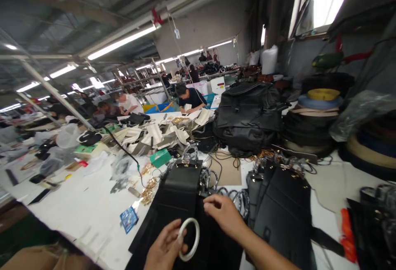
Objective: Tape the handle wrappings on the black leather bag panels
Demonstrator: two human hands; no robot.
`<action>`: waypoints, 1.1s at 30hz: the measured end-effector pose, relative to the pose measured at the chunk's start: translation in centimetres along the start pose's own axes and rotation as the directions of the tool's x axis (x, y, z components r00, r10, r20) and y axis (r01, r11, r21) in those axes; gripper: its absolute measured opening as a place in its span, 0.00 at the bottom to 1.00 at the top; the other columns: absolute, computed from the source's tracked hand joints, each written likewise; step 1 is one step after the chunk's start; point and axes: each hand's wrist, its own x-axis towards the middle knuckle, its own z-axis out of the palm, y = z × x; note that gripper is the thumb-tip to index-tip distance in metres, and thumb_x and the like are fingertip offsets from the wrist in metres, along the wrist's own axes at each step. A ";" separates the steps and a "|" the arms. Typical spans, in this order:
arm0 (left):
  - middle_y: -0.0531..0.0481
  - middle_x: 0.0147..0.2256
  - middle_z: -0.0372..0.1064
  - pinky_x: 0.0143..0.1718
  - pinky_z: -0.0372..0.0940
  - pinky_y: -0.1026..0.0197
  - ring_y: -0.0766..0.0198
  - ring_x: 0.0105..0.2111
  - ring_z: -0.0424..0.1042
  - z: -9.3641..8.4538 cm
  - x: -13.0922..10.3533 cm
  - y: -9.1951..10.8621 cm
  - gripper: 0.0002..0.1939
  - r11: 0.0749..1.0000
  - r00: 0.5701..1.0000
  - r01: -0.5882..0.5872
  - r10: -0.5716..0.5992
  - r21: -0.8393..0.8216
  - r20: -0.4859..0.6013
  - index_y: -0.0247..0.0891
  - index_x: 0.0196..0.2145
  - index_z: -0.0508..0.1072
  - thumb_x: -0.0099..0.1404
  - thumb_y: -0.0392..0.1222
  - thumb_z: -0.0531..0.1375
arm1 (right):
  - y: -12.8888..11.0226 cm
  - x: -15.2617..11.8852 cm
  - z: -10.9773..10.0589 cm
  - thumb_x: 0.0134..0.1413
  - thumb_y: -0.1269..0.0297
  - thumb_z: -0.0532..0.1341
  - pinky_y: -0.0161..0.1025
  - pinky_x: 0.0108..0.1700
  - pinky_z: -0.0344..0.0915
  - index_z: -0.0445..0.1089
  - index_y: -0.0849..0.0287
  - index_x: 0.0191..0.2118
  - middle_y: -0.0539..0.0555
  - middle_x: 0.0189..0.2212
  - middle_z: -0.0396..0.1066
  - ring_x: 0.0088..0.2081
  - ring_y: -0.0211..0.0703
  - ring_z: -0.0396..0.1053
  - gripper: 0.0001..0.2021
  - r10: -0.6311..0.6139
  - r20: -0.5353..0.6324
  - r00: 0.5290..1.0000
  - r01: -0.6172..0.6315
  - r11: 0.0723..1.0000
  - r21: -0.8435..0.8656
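My left hand [167,245] holds a narrow white tape roll [197,239] upright between thumb and fingers, low in the middle of the view. To its right and a little farther away, my right hand [224,214] hovers over a black leather piece [181,183], fingers curled with the fingertips close together. Whether anything small is pinched there is too hard to make out. Metal fittings and wrapped handle loops [207,177] lie at the far end of that leather. A second stack of black leather pieces [284,208] rests right of my right forearm.
Beyond the leather stand a green box [161,158], gold hardware [149,193] and a black bag [249,117]. A blue packet [129,219] lies left on the white table [83,208]. Strap rolls [309,130] are piled at right. A person in dark clothing [193,99] sits across the table.
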 end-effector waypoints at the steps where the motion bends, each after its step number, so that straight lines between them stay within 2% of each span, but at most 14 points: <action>1: 0.45 0.35 0.78 0.33 0.70 0.59 0.60 0.29 0.76 1.7 -0.5 0.7 0.33 0.998 0.997 -0.035 0.032 0.043 0.075 0.36 0.49 0.69 0.47 0.50 0.71 | -0.3 -0.8 -0.7 0.52 0.59 0.61 0.37 0.34 0.65 0.76 0.59 0.35 0.51 0.26 0.75 0.30 0.42 0.70 0.10 0.009 -0.016 1.000 -0.008 1.000 0.007; 2: 0.45 0.37 0.78 0.36 0.71 0.59 0.60 0.31 0.76 3.4 -0.9 1.3 0.34 0.996 0.987 -0.052 0.040 0.073 0.158 0.36 0.52 0.67 0.49 0.49 0.70 | -0.6 -1.7 -1.4 0.53 0.58 0.61 0.37 0.35 0.65 0.76 0.58 0.36 0.51 0.27 0.75 0.30 0.42 0.70 0.11 0.016 -0.030 0.999 -0.016 1.000 0.009; 5: 0.46 0.37 0.78 0.37 0.71 0.60 0.62 0.32 0.76 8.0 -1.4 2.1 0.34 0.978 0.963 -0.129 0.083 0.167 0.256 0.37 0.56 0.64 0.53 0.46 0.67 | -1.7 -4.1 -3.7 0.53 0.60 0.62 0.36 0.37 0.65 0.76 0.56 0.37 0.51 0.30 0.75 0.33 0.41 0.71 0.09 -0.017 -0.076 0.997 0.013 0.999 -0.051; 8: 0.48 0.38 0.78 0.37 0.72 0.61 0.64 0.32 0.76 11.2 -1.3 2.0 0.31 0.905 0.931 -0.275 0.166 0.325 0.325 0.40 0.56 0.65 0.56 0.46 0.65 | -2.8 -5.8 -5.9 0.51 0.66 0.64 0.35 0.38 0.64 0.76 0.55 0.36 0.49 0.31 0.73 0.34 0.39 0.70 0.06 -0.134 -0.094 0.987 0.115 0.975 -0.190; 11: 0.50 0.39 0.79 0.37 0.72 0.63 0.65 0.32 0.76 13.3 -1.3 1.7 0.27 0.771 0.873 -0.448 0.269 0.453 0.406 0.43 0.56 0.66 0.59 0.43 0.62 | -3.0 -6.7 -7.6 0.50 0.70 0.64 0.34 0.39 0.63 0.76 0.53 0.36 0.48 0.31 0.73 0.35 0.38 0.70 0.07 -0.212 -0.083 0.974 0.180 0.940 -0.289; 14: 0.51 0.40 0.79 0.38 0.72 0.63 0.64 0.32 0.76 14.6 -1.2 1.5 0.26 0.647 0.810 -0.572 0.344 0.505 0.475 0.46 0.57 0.66 0.61 0.42 0.61 | -2.6 -7.1 -8.8 0.54 0.70 0.62 0.34 0.39 0.63 0.77 0.52 0.35 0.49 0.31 0.73 0.34 0.37 0.70 0.07 -0.226 -0.122 0.966 0.170 0.918 -0.358; 17: 0.50 0.39 0.79 0.40 0.72 0.61 0.62 0.32 0.76 15.6 -1.1 1.3 0.26 0.615 0.780 -0.614 0.375 0.495 0.502 0.45 0.56 0.68 0.60 0.44 0.62 | -2.2 -7.2 -9.7 0.55 0.70 0.60 0.34 0.39 0.61 0.76 0.54 0.32 0.50 0.29 0.73 0.33 0.38 0.69 0.07 -0.247 -0.171 0.954 0.147 0.881 -0.451; 20: 0.49 0.38 0.79 0.39 0.71 0.62 0.59 0.32 0.76 16.4 -0.7 0.9 0.24 0.711 0.830 -0.526 0.311 0.466 0.463 0.45 0.51 0.74 0.56 0.46 0.66 | -2.0 -7.4 -10.6 0.56 0.68 0.59 0.34 0.38 0.60 0.74 0.55 0.30 0.49 0.28 0.73 0.32 0.38 0.69 0.07 -0.238 -0.177 0.955 0.129 0.872 -0.473; 23: 0.48 0.37 0.79 0.37 0.69 0.63 0.58 0.32 0.75 17.1 0.0 0.2 0.19 0.790 0.866 -0.421 0.204 0.445 0.457 0.44 0.44 0.79 0.53 0.48 0.67 | -1.6 -7.4 -11.5 0.56 0.67 0.59 0.33 0.35 0.60 0.74 0.56 0.29 0.48 0.28 0.73 0.32 0.38 0.69 0.07 -0.149 -0.180 0.972 0.074 0.926 -0.371; 27: 0.48 0.37 0.78 0.39 0.67 0.63 0.59 0.34 0.74 18.1 0.8 -1.0 0.18 0.818 0.834 -0.365 0.074 0.446 0.546 0.42 0.44 0.78 0.56 0.48 0.65 | -0.7 -7.2 -12.6 0.53 0.66 0.60 0.33 0.32 0.59 0.74 0.58 0.28 0.48 0.26 0.73 0.29 0.38 0.68 0.07 -0.018 -0.186 0.982 -0.027 0.971 -0.238; 31: 0.48 0.29 0.76 0.34 0.66 0.63 0.60 0.31 0.72 19.7 1.0 -1.2 0.19 0.921 0.777 -0.163 -0.101 0.354 0.621 0.36 0.42 0.76 0.58 0.52 0.63 | 0.5 -7.0 -13.7 0.50 0.68 0.59 0.31 0.27 0.55 0.74 0.60 0.27 0.47 0.22 0.71 0.25 0.35 0.64 0.07 0.098 -0.157 0.983 -0.122 0.981 -0.150; 33: 0.49 0.25 0.74 0.30 0.64 0.63 0.61 0.27 0.71 20.5 1.0 -1.2 0.19 0.940 0.760 -0.083 -0.155 0.331 0.631 0.35 0.39 0.75 0.58 0.54 0.62 | 1.0 -6.9 -14.4 0.48 0.69 0.60 0.30 0.26 0.54 0.74 0.61 0.27 0.47 0.20 0.70 0.24 0.34 0.62 0.06 0.144 -0.139 0.980 -0.159 0.982 -0.100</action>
